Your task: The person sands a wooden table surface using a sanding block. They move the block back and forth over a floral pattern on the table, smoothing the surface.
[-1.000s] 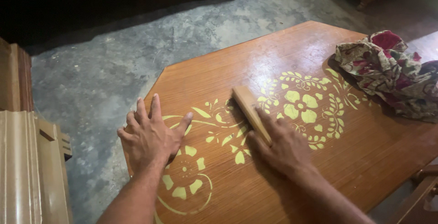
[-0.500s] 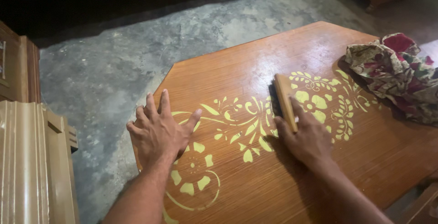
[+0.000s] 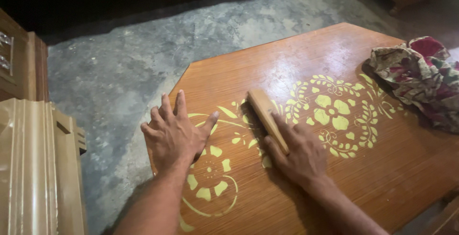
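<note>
Furniture in pale moulded wood stands on the grey floor, off the near left edge of the wooden panel. On the panel's left end the left hand lies flat with fingers spread and loose, gripping nothing, its palm over the yellow stencilled flower pattern. Just right of it on the panel, the right hand is closed round the near end of a wooden-backed brush, which lies pressed to the panel across the pattern's leafy middle. A crumpled floral cloth sits on the panel's far right edge. Brushing looks best done with the bristles held flat and light, even strokes, while the left palm steadies the panel without dragging across the yellow pattern.
</note>
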